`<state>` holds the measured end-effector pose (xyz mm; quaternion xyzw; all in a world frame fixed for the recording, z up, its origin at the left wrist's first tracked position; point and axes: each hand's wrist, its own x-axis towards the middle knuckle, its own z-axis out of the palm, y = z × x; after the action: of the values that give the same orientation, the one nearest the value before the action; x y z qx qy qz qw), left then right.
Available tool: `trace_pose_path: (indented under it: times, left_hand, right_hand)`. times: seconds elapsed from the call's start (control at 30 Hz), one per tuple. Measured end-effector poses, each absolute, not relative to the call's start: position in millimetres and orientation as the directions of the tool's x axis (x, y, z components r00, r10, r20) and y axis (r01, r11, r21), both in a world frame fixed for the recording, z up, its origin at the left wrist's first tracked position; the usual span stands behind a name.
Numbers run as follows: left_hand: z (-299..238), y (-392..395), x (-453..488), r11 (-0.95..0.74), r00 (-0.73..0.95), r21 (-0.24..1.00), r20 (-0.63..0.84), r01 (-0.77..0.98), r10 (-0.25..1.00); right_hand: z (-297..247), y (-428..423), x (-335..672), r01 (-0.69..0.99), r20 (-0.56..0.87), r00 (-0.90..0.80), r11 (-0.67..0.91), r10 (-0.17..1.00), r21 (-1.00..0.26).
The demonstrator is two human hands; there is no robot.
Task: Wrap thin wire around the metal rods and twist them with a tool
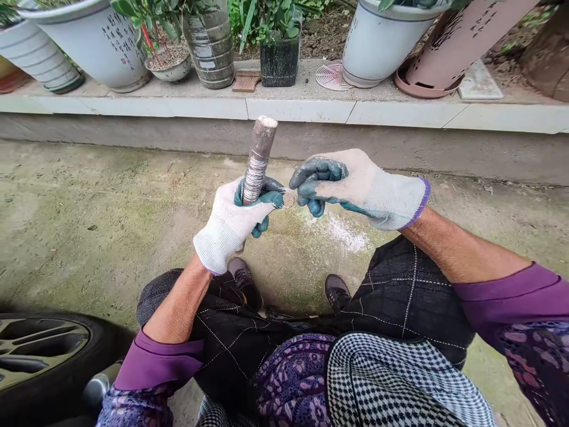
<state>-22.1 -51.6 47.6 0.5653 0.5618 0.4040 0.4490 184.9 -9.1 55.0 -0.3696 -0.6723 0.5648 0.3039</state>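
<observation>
My left hand (pixel 242 210), in a white glove with a dark green coated palm, is wrapped round a wooden stick (pixel 263 139). Thin silvery wire (pixel 255 177) is wound in many turns round the stick above my fist. A small loose coil of wire (pixel 290 198) sticks out to the right at my left thumb and fingertips. My right hand (pixel 333 184), gloved the same way, is closed at the right side of that coil, its thumb and forefinger pinched together. Whether the wire's end lies between them is too small to make out. The stick stands nearly upright, tilted slightly right.
A tiled ledge (pixel 297 111) runs across the back with several potted plants, including a white pot (pixel 377 44) and a pink pot (pixel 462 47). White powder (pixel 344 232) is scattered on the concrete floor. A car wheel (pixel 48 350) stands at the lower left. A checkered cloth (pixel 400 379) lies over my lap.
</observation>
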Motion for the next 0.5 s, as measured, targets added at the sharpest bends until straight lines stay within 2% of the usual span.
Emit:
trace_pose_path:
  times: [0.33, 0.5]
  left_hand:
    - [42, -53, -17, 0.018, 0.068, 0.971, -0.036, 0.238, 0.997]
    - [38, -52, -15, -0.011, 0.067, 0.981, -0.002, 0.195, 0.998]
  right_hand:
    - [50, -7, 184, 0.261, 0.084, -0.602, 0.295, 0.794, -0.919]
    - [50, -11, 180, 0.253, 0.061, -0.559, 0.24, 0.827, -0.937]
